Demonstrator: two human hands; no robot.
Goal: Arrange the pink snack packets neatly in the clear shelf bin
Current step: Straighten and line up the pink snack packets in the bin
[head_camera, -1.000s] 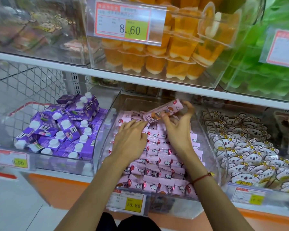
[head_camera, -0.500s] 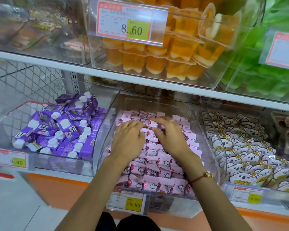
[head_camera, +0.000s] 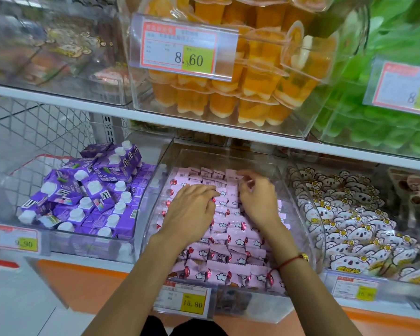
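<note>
At frame centre, glossy pink crinkle-edged snack packets (head_camera: 230,241) fill the clear curved plastic shelf bin (head_camera: 308,214). Left hand (head_camera: 192,212) lies flat on them, fingers relaxed. Right hand (head_camera: 260,202) fingers curl, pinching a back-row packet.

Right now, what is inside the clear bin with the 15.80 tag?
The clear bin holds rows of pink snack packets. The left hand and right hand rest on them, hiding the packets beneath. The bin's floor is covered.
</note>
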